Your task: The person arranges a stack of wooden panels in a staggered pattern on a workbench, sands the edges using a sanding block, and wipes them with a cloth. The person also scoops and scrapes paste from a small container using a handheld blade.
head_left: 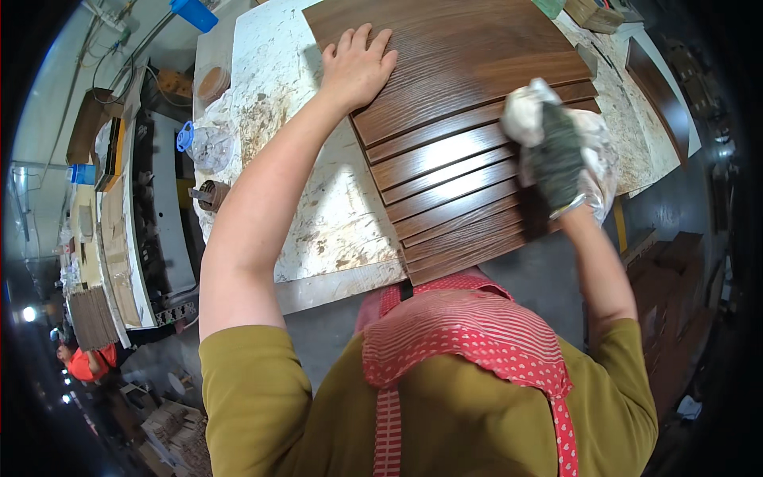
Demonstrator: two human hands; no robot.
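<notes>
Stood at a stained white tabletop in a cluttered workshop, above grey floor. Had the bare left hand palm down at the left edge of the brown wood panel, fingers spread, gripping nothing. Held the right hand, covered in dark green, over the right side of the panel's grooved part, with a white wad at the fingertips; could not tell how tightly closed. Had the panel lying on the tabletop, near end jutting past its edge toward the red patterned apron.

Saw at left a clear plastic bottle with a blue cap, a brown cup and a round tub; at right, another dark panel and, farther off, a cardboard box. Crossed the tabletop's left side with the left forearm, blocking part of it.

Could not make out the right fingers, covered and blurred. Lost the right ends of the near slats behind that hand, and the panel's far edge beyond the top of view.

Found the panel's long axis running away from the body, far end leaning left, with grooves crosswise, climbing to the right.
</notes>
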